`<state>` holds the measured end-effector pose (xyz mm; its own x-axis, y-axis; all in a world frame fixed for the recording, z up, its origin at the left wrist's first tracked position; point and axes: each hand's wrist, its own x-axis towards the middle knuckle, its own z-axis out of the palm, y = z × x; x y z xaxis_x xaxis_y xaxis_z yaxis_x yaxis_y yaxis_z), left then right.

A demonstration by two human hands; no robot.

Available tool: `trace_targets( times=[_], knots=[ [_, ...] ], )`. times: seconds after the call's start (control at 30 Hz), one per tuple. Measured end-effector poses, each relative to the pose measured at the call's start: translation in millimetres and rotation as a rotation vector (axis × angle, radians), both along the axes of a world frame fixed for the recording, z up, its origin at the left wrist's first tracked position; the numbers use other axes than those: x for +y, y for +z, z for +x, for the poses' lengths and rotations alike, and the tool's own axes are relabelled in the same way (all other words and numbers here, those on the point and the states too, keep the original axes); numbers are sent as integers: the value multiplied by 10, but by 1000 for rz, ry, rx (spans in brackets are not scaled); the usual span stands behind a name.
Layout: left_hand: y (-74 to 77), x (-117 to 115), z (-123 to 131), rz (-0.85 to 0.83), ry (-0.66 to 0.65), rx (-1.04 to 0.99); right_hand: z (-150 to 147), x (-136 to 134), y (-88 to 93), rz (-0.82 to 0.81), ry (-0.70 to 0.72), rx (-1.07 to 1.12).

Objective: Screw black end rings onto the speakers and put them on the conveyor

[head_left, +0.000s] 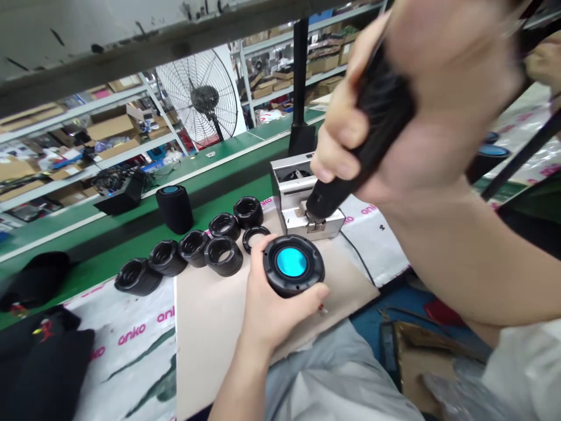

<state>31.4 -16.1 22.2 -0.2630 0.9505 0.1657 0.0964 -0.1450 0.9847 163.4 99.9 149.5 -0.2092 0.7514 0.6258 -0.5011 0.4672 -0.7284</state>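
My left hand (267, 310) grips a round black speaker (293, 263) with a shiny blue disc in its middle, held tilted over a beige board. In my right hand (421, 117) is a black electric screwdriver (337, 187), pointing down and leftward. Its tip meets the front of a small silver screw feeder (291, 225); whether a screw is on the bit cannot be seen. Just left of the speaker lies a thin black ring (255, 238). Several hollow black housings (223, 255) stand in a slanting group beyond it.
A black cloth-covered cylinder speaker (174, 209) stands on the green bench (205, 169). Dark fabric pieces (44, 356) lie at the left. A metal beam (131, 52) crosses overhead. Behind are a fan (199, 96) and loaded shelves. Another person's hand (546, 61) shows at the right.
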Motion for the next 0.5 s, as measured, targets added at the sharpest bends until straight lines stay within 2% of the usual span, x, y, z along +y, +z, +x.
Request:
trace_targets(
  times=[0.13, 0.23, 0.37, 0.5],
  knots=[
    [-53, -57, 30, -48, 33, -46, -60, 409, -437, -20, -154, 68],
    [-57, -76, 41, -59, 54, -38, -87, 537, -648, -88, -195, 39],
    [-38, -70, 56, -29, 52, -33, -79, 546, -728, -115, -200, 13],
    [-41, -78, 69, -53, 62, -65, -36, 504, -697, -198, -72, -46]
  ],
)
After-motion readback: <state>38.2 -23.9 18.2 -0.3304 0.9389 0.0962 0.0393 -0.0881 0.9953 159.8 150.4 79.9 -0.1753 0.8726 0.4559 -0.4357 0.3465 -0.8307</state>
